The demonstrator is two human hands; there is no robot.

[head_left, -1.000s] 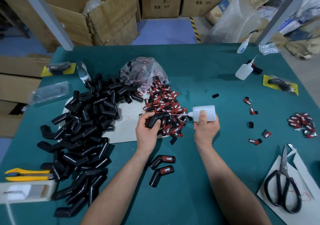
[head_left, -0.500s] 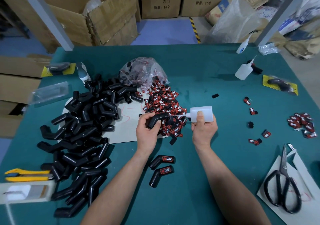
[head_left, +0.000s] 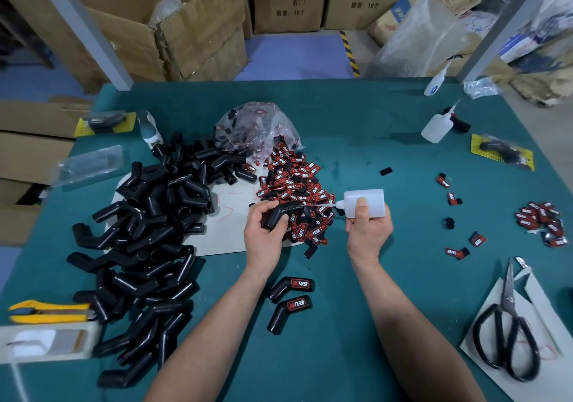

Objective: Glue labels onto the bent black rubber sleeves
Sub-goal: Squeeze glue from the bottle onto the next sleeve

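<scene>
The left hand (head_left: 263,234) grips a bent sleeve (head_left: 283,214) above the label pile (head_left: 297,191). The right hand (head_left: 367,228) grips the glue bottle (head_left: 366,202), nozzle at the sleeve's flat face. Advised: squeeze lightly, keep the bead thin and central, and hold the sleeve level.

Even, cool overhead light on the teal cloth-covered worktable (head_left: 356,129); shadows under the forearms (head_left: 403,324) soft and faint. Small glints on the glossy black bent rubber sleeves (head_left: 148,246) heaped at its left. Wide-angle bending bows its far edge; its near-left corner smears.
</scene>
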